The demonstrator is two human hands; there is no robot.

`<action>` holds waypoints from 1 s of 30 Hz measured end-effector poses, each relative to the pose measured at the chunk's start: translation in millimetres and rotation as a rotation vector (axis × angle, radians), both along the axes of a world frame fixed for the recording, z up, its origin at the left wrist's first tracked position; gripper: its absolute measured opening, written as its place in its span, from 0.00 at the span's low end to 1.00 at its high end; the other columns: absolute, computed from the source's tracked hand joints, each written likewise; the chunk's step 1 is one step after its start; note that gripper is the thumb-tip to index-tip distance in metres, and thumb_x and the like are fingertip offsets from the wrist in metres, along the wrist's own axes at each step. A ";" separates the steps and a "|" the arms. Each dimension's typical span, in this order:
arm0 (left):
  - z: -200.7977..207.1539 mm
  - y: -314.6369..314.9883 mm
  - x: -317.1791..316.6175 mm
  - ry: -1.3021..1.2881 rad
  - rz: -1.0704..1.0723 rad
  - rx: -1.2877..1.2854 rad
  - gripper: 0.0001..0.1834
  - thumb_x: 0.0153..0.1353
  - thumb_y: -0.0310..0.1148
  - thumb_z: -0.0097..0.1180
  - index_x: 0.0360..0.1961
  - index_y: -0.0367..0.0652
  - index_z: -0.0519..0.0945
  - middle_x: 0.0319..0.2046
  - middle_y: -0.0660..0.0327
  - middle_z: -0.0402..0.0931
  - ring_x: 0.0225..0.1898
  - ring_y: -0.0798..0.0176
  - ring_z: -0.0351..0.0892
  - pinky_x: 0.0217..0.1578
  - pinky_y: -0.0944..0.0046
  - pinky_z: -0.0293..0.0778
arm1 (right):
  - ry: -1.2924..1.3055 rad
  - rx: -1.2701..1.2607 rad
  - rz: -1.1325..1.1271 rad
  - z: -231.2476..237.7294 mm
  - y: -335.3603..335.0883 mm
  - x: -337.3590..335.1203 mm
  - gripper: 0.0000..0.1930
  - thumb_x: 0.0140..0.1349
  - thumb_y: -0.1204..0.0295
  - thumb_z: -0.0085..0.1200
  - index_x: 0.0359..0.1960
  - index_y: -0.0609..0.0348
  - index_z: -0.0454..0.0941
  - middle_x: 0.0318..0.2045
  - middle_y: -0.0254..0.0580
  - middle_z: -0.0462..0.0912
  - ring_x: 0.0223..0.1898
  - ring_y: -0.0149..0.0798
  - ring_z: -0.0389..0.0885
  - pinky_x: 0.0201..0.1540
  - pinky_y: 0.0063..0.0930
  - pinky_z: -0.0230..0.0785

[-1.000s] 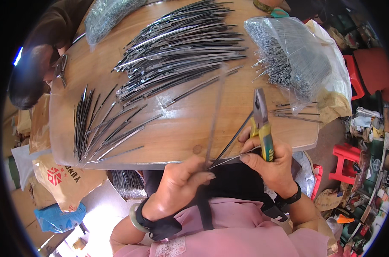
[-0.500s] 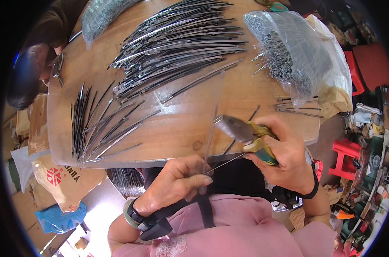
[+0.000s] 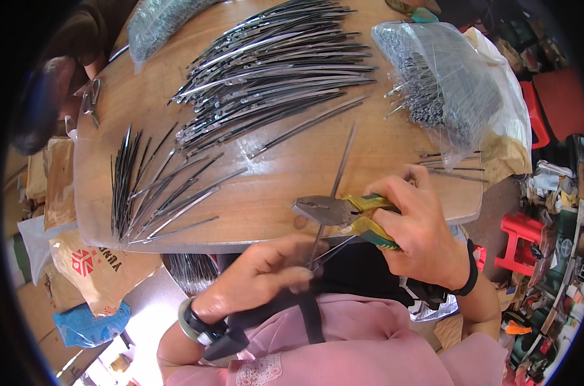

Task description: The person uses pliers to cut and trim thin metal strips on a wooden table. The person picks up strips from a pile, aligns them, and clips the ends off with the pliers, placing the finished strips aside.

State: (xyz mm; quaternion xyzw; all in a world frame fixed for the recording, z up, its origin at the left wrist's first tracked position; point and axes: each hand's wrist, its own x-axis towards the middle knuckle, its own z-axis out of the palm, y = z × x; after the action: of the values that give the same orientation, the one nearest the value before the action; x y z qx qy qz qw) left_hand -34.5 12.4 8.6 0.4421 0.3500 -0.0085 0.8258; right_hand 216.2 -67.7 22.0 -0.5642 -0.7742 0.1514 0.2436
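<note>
My left hand (image 3: 266,273) pinches the lower end of a long thin metal strip (image 3: 345,154) that points up over the table edge. My right hand (image 3: 417,225) grips combination pliers (image 3: 330,211) with yellow and green handles; their jaws point left, across the strip. Whether the jaws bite on it, I cannot tell. A thin rod (image 3: 333,249) runs from beneath my right fingers to the strip's lower end by my left fingertips. Beyond my hands lies a big pile of dark metal strips (image 3: 272,71), and a smaller fanned group (image 3: 157,186) sits at the left.
A clear plastic bag (image 3: 440,83) of thin metal rods lies at the table's right, with a few loose strips (image 3: 452,164) near it. Another filled bag (image 3: 160,29) is at the far left. Scissors (image 3: 91,101) lie near another person's arm. A red stool (image 3: 522,235) stands at right.
The pliers have moved left and turned, their jaws now crossing the strip. My left hand has shifted slightly left and down, and the strip leans further right.
</note>
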 end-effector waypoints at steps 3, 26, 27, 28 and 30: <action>-5.9 16.6 -1.3 -0.079 0.006 0.064 0.17 0.66 0.20 0.54 0.57 0.35 0.77 0.36 0.60 0.79 0.36 0.69 0.78 0.42 0.68 0.75 | 0.043 0.026 0.020 4.1 -2.9 -2.7 0.14 0.34 0.77 0.59 0.29 0.65 0.79 0.39 0.47 0.78 0.36 0.48 0.75 0.46 0.49 0.61; 0.2 7.8 19.6 -0.007 0.085 -0.462 0.14 0.65 0.26 0.56 0.51 0.32 0.78 0.31 0.55 0.80 0.25 0.63 0.81 0.25 0.65 0.78 | 0.174 0.081 0.018 1.7 -3.5 -14.3 0.10 0.36 0.78 0.60 0.26 0.61 0.80 0.38 0.44 0.78 0.32 0.45 0.74 0.43 0.44 0.61; 3.9 7.3 21.3 0.006 0.056 -0.450 0.12 0.65 0.26 0.56 0.48 0.33 0.79 0.29 0.56 0.79 0.24 0.64 0.80 0.24 0.65 0.76 | 0.167 0.057 0.005 4.0 -4.0 -14.2 0.08 0.41 0.76 0.60 0.26 0.60 0.80 0.37 0.44 0.79 0.33 0.43 0.78 0.45 0.45 0.63; 3.8 6.3 21.2 0.006 0.056 -0.450 0.12 0.65 0.26 0.56 0.48 0.33 0.79 0.29 0.56 0.79 0.24 0.64 0.80 0.24 0.65 0.76 | 0.167 0.058 0.005 2.6 -4.2 -15.5 0.08 0.41 0.76 0.60 0.26 0.60 0.80 0.37 0.44 0.79 0.33 0.43 0.78 0.45 0.45 0.63; 2.8 4.2 21.5 -0.012 0.010 -0.399 0.10 0.66 0.28 0.57 0.46 0.34 0.79 0.27 0.57 0.78 0.22 0.66 0.78 0.20 0.68 0.72 | 0.175 0.077 0.018 -2.9 -4.5 -19.5 0.07 0.42 0.76 0.60 0.26 0.60 0.80 0.38 0.44 0.79 0.36 0.43 0.78 0.46 0.46 0.62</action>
State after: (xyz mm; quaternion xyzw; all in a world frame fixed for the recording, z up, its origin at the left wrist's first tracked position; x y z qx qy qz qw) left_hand -13.0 16.7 11.4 0.2677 0.3387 -0.0707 0.8992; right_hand 196.8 -72.2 19.0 -0.5322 -0.7602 0.1721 0.3304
